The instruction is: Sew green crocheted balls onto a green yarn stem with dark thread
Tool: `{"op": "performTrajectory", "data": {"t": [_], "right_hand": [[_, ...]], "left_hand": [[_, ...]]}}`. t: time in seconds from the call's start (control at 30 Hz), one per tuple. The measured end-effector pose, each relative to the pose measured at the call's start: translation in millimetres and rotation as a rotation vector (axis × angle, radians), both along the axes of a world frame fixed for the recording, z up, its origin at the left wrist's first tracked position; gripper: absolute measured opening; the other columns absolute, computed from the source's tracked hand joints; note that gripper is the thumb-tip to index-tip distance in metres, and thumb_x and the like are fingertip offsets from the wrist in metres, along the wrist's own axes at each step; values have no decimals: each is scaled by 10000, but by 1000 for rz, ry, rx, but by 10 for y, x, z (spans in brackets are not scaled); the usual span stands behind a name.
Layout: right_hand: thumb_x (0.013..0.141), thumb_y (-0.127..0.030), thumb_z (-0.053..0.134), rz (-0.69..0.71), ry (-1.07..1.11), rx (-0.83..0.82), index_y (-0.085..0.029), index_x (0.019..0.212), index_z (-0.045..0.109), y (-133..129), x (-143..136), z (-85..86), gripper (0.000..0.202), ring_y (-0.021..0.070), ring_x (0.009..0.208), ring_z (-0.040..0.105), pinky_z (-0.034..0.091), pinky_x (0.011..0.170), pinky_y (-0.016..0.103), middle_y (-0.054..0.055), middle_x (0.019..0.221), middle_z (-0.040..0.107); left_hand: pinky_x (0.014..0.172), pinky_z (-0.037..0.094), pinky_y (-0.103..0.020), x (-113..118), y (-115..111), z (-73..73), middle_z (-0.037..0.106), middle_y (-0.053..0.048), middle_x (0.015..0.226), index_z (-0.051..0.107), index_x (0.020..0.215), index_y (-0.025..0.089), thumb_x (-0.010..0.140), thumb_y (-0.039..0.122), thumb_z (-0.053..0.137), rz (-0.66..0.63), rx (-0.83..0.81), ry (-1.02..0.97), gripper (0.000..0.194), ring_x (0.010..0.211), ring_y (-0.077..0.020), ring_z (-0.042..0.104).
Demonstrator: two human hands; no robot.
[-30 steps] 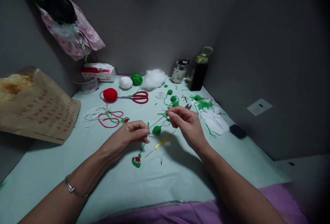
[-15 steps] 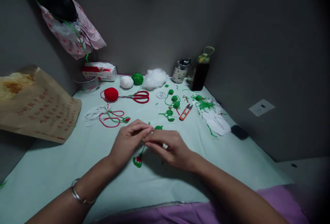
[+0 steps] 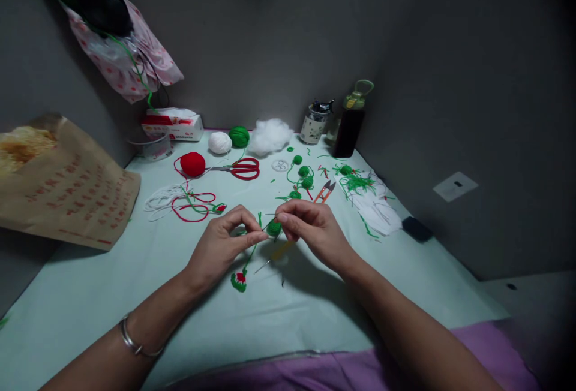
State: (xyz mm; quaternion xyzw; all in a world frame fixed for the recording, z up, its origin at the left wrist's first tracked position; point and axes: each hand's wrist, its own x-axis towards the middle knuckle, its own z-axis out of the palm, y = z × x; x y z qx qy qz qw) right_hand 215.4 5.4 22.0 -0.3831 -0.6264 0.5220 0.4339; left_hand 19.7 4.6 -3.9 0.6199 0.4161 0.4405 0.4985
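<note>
My left hand point(image 3: 227, 240) pinches a thin dark thread point(image 3: 269, 223) between thumb and forefinger. The thread's other end runs to my right hand point(image 3: 310, 226), whose fingertips are closed on it; a fine straight piece, perhaps a needle, pokes out leftward there. Between and just behind the fingertips is a green crocheted ball point(image 3: 273, 228). On the cloth below them lies a crochet hook point(image 3: 281, 251) with a yellow handle. A small red, white and green crocheted piece point(image 3: 239, 281) rests nearer me, its green cord leading up toward my left fingers.
Orange snips point(image 3: 324, 192) lie beyond my right hand, partly covered. Behind are red-handled scissors point(image 3: 244, 168), a red yarn ball point(image 3: 192, 164), white stuffing point(image 3: 270, 137) and green yarn scraps point(image 3: 357, 183). A paper bag point(image 3: 85, 193) stands left; a bottle point(image 3: 353, 121) stands at the back right.
My hands were together and have moved apart, the right one up and to the right. The green ball, the thread between the fingers and the crochet hook now show.
</note>
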Motion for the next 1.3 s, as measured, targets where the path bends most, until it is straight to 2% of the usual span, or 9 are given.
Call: {"op": "performTrajectory", "data": {"t": [0.13,0.27,0.53,0.77,0.83,0.97,1.03,1.17,1.3], "right_hand": [[867,-416,656,-6,-66,-6,-154,823,662,16,5,-14,265,89,543,454,356,522,219,-28,590,536],[884,-406,633,4,-153,31,-149,831,665,7,-9,-19,265,90,554,453,344,516,217,-23,605,537],[897,-319,613,-55,-199,115,-156,793,662,38,56,25,200,82,547,440,334,511,217,-29,605,521],[892,-317,614,-135,-293,165,-159,765,668,35,102,93,210,88,563,427,326,516,227,-21,627,533],[893,-327,615,-100,-310,142,-156,771,678,52,193,129,218,87,556,422,325,513,228,-25,609,524],[887,-402,617,133,-434,5,-161,839,733,144,562,226,272,96,524,460,339,480,231,0,618,609],[885,-423,612,62,-528,35,-170,878,757,198,754,258,293,126,623,551,394,525,245,54,795,701],[904,-339,589,-291,-667,263,-181,908,765,254,902,229,237,190,877,629,453,736,296,83,966,714],[930,-263,538,-259,-656,234,-195,1041,733,219,747,171,234,147,692,607,448,665,282,32,783,700]], "left_hand": [[826,451,-320,2,4,14,666,-43,1004,645,681,196,740,242,779,-19,-190,-238,154,960,-210,615],[826,452,-268,24,-2,59,645,16,800,583,677,181,761,241,773,24,-312,-430,216,824,-139,624],[911,463,-256,-81,77,77,650,34,793,584,716,180,718,199,808,176,-302,-515,225,837,-112,623],[830,446,-222,-79,95,107,635,42,788,579,833,209,733,175,784,205,-249,-468,230,840,-111,610],[794,452,-234,-81,81,94,631,34,802,593,841,207,740,199,782,167,-216,-408,214,834,-125,614],[732,474,-302,-72,60,2,671,-14,823,645,952,215,867,322,668,-31,-144,-119,138,803,-176,625],[833,482,-364,-38,63,-71,705,-56,953,668,1036,225,936,331,565,-76,-1,81,178,925,-214,630],[1053,390,-447,75,110,-228,631,-92,1255,639,1234,244,959,237,510,-125,377,421,303,1219,-251,511],[1035,393,-490,173,171,-325,626,-111,1245,629,1235,228,904,183,574,-160,491,584,338,1220,-289,489]]}}
